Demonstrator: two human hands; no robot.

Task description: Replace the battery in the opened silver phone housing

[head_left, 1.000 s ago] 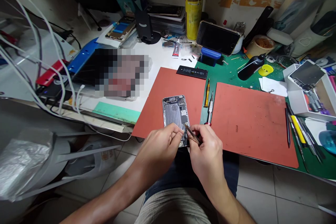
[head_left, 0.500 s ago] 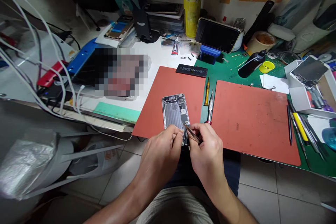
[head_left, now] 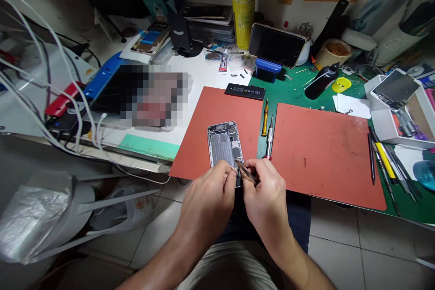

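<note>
An opened phone housing [head_left: 221,145] lies on the left orange mat [head_left: 190,145], its lower end reaching the mat's front edge. My left hand [head_left: 212,195] is closed at the housing's lower left; what its fingertips pinch is too small to name. Pinched in my right hand [head_left: 267,190] are metal tweezers [head_left: 246,172], their tips over the lower right of the housing. A black battery [head_left: 244,91] rests across the mat's far edge. Beside the mat lie a gold screwdriver [head_left: 264,118] and a silver screwdriver [head_left: 269,138].
To the right is a second orange mat [head_left: 326,154], with pens and tools [head_left: 390,167] beyond it. A phone [head_left: 277,45] leans on a blue stand [head_left: 268,70] at the back. A black bottle [head_left: 321,82] stands near a white box [head_left: 387,122]. White cables [head_left: 76,95] hang at the left.
The camera view has shifted slightly, moving the bench items a little to the left. Both hands and the tweezers keep nearly the same place at the housing.
</note>
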